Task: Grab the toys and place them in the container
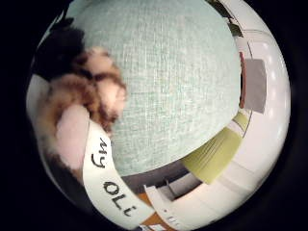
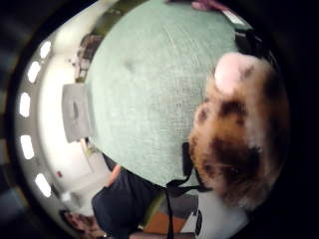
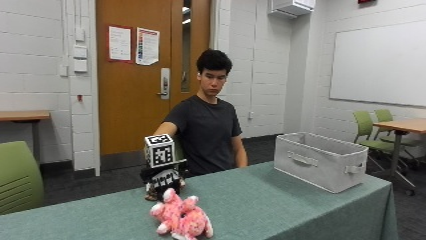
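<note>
Your gloved right hand (image 3: 162, 176) grips the brown spotted plush toy (image 2: 239, 134) above the green tablecloth (image 3: 279, 200), behind the pink plush toy (image 3: 181, 217), well apart from the grey container (image 3: 319, 160). Its white tag (image 1: 108, 185) reads "my oli".

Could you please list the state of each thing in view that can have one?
Right hand: on the brown spotted plush toy, lifted or not cannot be told.
Brown spotted plush toy: close against the palm, at the green table, not in the container.
Pink plush toy: lying on the table, untouched.
Container: upright on the table, open top, contents not visible.
Door: shut.
</note>
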The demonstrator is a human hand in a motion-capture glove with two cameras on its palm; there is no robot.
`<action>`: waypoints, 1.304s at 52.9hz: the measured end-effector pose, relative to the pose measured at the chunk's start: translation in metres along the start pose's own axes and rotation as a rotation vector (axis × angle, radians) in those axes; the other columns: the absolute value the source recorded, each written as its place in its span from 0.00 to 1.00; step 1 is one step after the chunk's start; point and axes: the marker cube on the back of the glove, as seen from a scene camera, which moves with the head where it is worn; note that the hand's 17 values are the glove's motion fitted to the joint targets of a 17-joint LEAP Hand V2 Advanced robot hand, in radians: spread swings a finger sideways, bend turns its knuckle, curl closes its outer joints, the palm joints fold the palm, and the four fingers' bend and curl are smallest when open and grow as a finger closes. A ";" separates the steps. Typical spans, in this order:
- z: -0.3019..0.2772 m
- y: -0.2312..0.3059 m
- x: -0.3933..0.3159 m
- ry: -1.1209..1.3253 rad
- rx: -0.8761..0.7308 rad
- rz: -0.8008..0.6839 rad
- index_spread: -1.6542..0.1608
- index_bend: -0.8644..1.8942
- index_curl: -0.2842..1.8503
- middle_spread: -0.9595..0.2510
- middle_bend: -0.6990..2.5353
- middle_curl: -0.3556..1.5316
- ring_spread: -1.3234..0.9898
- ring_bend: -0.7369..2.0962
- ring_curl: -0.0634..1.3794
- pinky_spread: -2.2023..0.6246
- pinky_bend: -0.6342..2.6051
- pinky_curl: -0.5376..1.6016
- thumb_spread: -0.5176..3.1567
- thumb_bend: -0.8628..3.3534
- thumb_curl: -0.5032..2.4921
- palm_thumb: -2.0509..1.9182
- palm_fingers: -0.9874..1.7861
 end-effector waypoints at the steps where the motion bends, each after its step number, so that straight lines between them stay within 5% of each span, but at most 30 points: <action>1: -0.001 0.000 -0.001 0.002 0.016 0.000 0.71 0.51 0.40 0.67 0.26 0.38 0.42 0.34 0.21 0.74 0.36 0.41 0.44 0.23 0.26 0.58 0.48; 10: -0.018 0.003 -0.008 0.025 0.137 0.031 0.72 0.46 0.42 0.64 0.30 0.39 0.38 0.42 0.25 0.69 0.39 0.41 0.47 0.27 0.30 0.65 0.61; 14: -0.026 -0.002 -0.010 0.031 0.125 0.050 0.73 0.39 0.40 0.57 0.33 0.41 0.36 0.49 0.28 0.66 0.40 0.41 0.44 0.27 0.32 0.67 0.75; 15: -0.028 -0.004 -0.011 0.032 0.119 0.048 0.73 0.40 0.41 0.59 0.32 0.40 0.36 0.46 0.26 0.66 0.40 0.41 0.45 0.27 0.32 0.67 0.68; 17: -0.035 -0.010 -0.015 0.027 0.090 0.038 0.73 0.36 0.40 0.54 0.35 0.43 0.36 0.54 0.32 0.64 0.40 0.42 0.43 0.27 0.33 0.67 0.78; 23: -0.064 -0.023 -0.041 -0.005 0.030 0.007 0.73 0.39 0.42 0.51 0.43 0.47 0.37 0.58 0.37 0.62 0.40 0.43 0.39 0.27 0.35 0.68 0.84; 49: -0.250 -0.059 -0.318 0.093 0.296 -0.351 0.71 0.45 0.51 0.52 0.51 0.52 0.39 0.66 0.43 0.61 0.44 0.45 0.29 0.26 0.44 0.67 0.81; 59: -0.276 -0.032 -0.464 0.048 0.296 -0.701 0.71 0.46 0.54 0.53 0.52 0.53 0.40 0.67 0.43 0.61 0.45 0.46 0.26 0.27 0.46 0.66 0.80; 63: -0.279 -0.029 -0.520 0.049 0.294 -0.671 0.71 0.46 0.54 0.54 0.52 0.53 0.40 0.67 0.43 0.61 0.46 0.46 0.26 0.27 0.47 0.66 0.79; 69: -0.272 -0.018 -0.589 0.067 0.305 -0.851 0.71 0.46 0.56 0.54 0.53 0.53 0.40 0.67 0.43 0.61 0.46 0.46 0.25 0.27 0.49 0.66 0.79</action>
